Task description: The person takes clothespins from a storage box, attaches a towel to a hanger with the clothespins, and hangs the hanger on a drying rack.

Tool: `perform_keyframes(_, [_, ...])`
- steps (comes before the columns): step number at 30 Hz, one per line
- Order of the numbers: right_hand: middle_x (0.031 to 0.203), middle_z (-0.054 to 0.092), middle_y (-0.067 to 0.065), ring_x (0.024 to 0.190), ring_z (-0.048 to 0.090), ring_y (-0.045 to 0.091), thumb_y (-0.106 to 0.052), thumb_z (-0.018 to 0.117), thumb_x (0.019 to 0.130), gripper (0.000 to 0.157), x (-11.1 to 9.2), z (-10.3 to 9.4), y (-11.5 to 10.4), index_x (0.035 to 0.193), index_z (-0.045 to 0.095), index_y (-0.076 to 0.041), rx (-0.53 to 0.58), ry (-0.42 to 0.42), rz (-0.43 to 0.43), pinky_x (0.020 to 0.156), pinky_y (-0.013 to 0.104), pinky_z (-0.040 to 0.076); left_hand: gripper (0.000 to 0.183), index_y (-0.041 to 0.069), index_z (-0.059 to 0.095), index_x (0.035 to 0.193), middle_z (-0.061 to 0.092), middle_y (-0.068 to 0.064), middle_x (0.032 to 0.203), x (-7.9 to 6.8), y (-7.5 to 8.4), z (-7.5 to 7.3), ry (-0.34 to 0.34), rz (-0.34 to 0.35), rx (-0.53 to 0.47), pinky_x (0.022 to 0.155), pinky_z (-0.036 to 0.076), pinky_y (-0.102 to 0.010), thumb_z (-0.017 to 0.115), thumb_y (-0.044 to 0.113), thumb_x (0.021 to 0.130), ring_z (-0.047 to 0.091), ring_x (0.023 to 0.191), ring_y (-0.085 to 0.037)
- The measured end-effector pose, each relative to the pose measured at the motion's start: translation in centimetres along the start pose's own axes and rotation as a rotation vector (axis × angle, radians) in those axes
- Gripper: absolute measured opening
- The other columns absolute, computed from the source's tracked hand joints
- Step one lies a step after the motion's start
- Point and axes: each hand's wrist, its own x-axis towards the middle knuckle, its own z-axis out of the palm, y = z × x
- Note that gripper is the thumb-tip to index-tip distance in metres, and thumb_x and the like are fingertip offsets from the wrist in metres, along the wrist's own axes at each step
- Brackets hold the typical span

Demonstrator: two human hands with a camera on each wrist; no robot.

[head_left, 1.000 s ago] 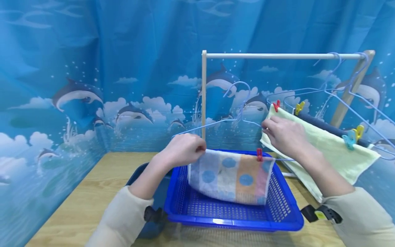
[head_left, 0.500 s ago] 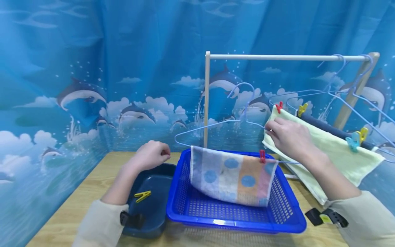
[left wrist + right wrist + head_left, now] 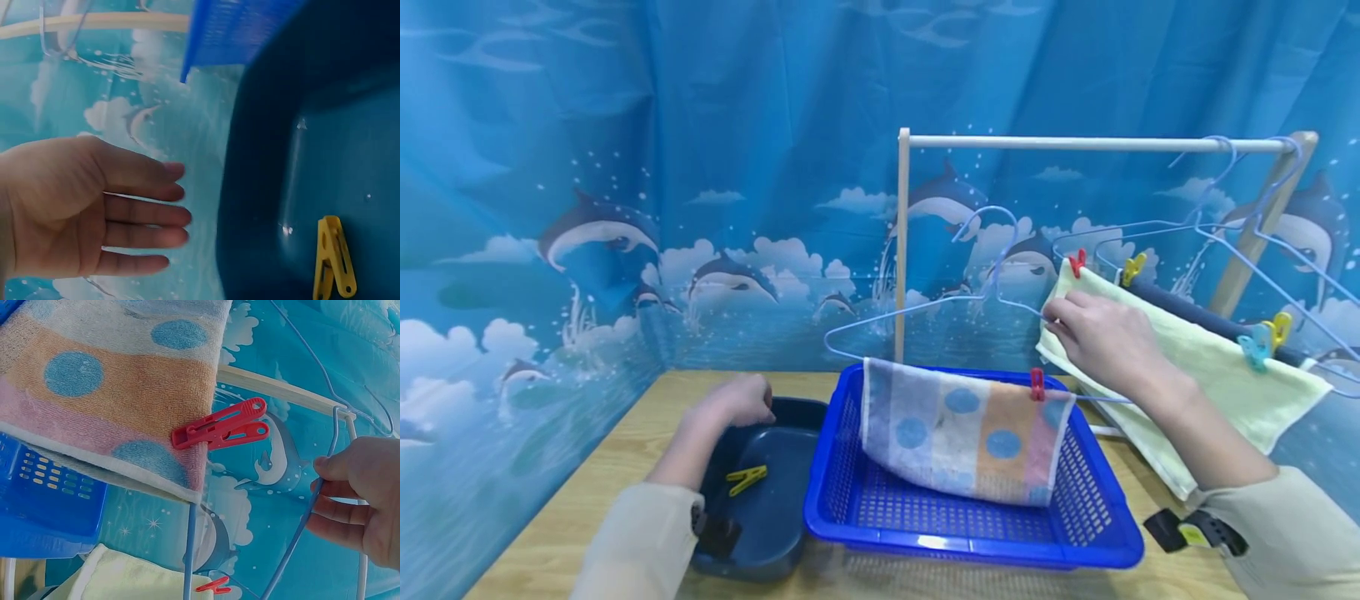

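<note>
My right hand (image 3: 1097, 337) pinches the right shoulder of a light blue wire hanger (image 3: 925, 305). Folded over that hanger's lower bar is a small striped towel with blue dots (image 3: 958, 433), above the blue basket (image 3: 973, 540). A red clothespin (image 3: 222, 425) clips the towel near its right end; its left end carries none. My left hand (image 3: 737, 402) is over the far left part of a dark blue tub (image 3: 775, 492), holding nothing, its fingers extended in the left wrist view. Inside the tub lies one yellow clothespin (image 3: 334, 259), apart from the fingers.
A drying rack with a white rail (image 3: 1060, 143) stands behind the basket. On its right hang two hangers, one with a pale yellow towel (image 3: 1210, 367), the other with a dark cloth (image 3: 1187, 307), both clipped with clothespins. A dolphin-print curtain (image 3: 775, 167) backs the wooden table (image 3: 580, 500).
My left hand has let go of the towel's left corner and moved left and down to the tub. The right hand keeps its hold on the hanger, almost unmoved.
</note>
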Motion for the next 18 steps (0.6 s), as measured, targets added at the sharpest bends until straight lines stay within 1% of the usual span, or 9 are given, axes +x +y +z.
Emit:
perform_keyframes(3, [0.071, 0.059, 0.002, 0.055, 0.054, 0.019, -0.006, 0.069, 0.079, 0.008, -0.1, -0.1, 0.0, 0.082, 0.065, -0.011, 0.008, -0.004, -0.001, 0.043, 0.032, 0.036, 0.020, 0.008, 0.056, 0.067, 0.029, 0.004, 0.052, 0.2, -0.3, 0.4, -0.025, -0.029, -0.016, 0.047, 0.027, -0.025, 0.065, 0.010, 0.084, 0.023, 0.046, -0.010])
perform_keyframes(5, [0.070, 0.059, 0.001, 0.055, 0.053, 0.018, -0.005, 0.070, 0.078, 0.009, -0.1, -0.1, 0.0, 0.083, 0.065, -0.011, 0.013, -0.004, -0.004, 0.043, 0.032, 0.036, 0.019, 0.009, 0.054, 0.067, 0.033, 0.003, 0.054, 0.2, -0.4, 0.7, -0.032, -0.046, 0.003, 0.048, 0.030, -0.025, 0.065, 0.009, 0.084, 0.028, 0.047, -0.011])
perform_keyframes(6, [0.070, 0.059, 0.001, 0.055, 0.053, 0.018, -0.005, 0.070, 0.078, 0.009, -0.1, -0.1, 0.0, 0.083, 0.065, -0.011, 0.016, -0.004, -0.005, 0.043, 0.032, 0.036, 0.017, 0.008, 0.054, 0.070, 0.037, 0.002, 0.057, 0.3, -0.4, 0.8, -0.038, -0.053, 0.016, 0.049, 0.032, -0.026, 0.065, 0.008, 0.083, 0.032, 0.049, -0.012])
perform_keyframes(9, [0.070, 0.058, 0.000, 0.054, 0.051, 0.017, -0.005, 0.071, 0.078, 0.010, -0.2, -0.1, 0.0, 0.083, 0.065, -0.011, 0.013, -0.004, -0.004, 0.044, 0.032, 0.035, 0.009, 0.006, 0.056, 0.079, 0.050, -0.004, 0.070, 0.4, -0.4, 1.3, -0.066, -0.068, 0.081, 0.055, 0.039, -0.030, 0.065, 0.007, 0.081, 0.046, 0.061, -0.018])
perform_keyframes(10, [0.070, 0.058, 0.000, 0.054, 0.051, 0.017, -0.005, 0.071, 0.078, 0.010, -0.2, -0.1, 0.1, 0.083, 0.065, -0.011, 0.013, -0.004, -0.005, 0.044, 0.032, 0.035, 0.009, 0.005, 0.057, 0.084, 0.053, -0.006, 0.076, 0.5, -0.4, 1.4, -0.079, -0.066, 0.104, 0.058, 0.041, -0.032, 0.065, 0.007, 0.080, 0.049, 0.067, -0.020])
perform_keyframes(14, [0.070, 0.059, 0.000, 0.055, 0.051, 0.017, -0.006, 0.070, 0.079, 0.008, -0.1, -0.1, 0.1, 0.082, 0.065, -0.011, 0.010, -0.009, -0.002, 0.045, 0.033, 0.037, 0.023, -0.001, 0.058, 0.100, 0.060, -0.011, 0.092, 0.8, -0.2, 1.7, -0.128, -0.074, 0.151, 0.067, 0.048, -0.036, 0.068, 0.006, 0.080, 0.056, 0.080, -0.023])
perform_keyframes(16, [0.071, 0.059, 0.000, 0.056, 0.053, 0.017, -0.007, 0.069, 0.079, 0.008, -0.1, -0.1, 0.0, 0.082, 0.064, -0.012, 0.012, -0.014, -0.002, 0.046, 0.035, 0.039, 0.029, -0.002, 0.057, 0.104, 0.060, -0.012, 0.095, 1.1, -0.1, 1.7, -0.145, -0.086, 0.156, 0.070, 0.049, -0.038, 0.069, 0.007, 0.079, 0.057, 0.083, -0.024])
perform_keyframes(18, [0.071, 0.059, 0.000, 0.057, 0.053, 0.018, -0.007, 0.069, 0.080, 0.007, -0.1, -0.1, 0.0, 0.081, 0.064, -0.012, 0.013, -0.018, -0.002, 0.047, 0.036, 0.039, 0.029, -0.001, 0.057, 0.102, 0.060, -0.012, 0.093, 1.3, -0.1, 1.9, -0.160, -0.100, 0.160, 0.070, 0.050, -0.038, 0.071, 0.008, 0.078, 0.057, 0.083, -0.024])
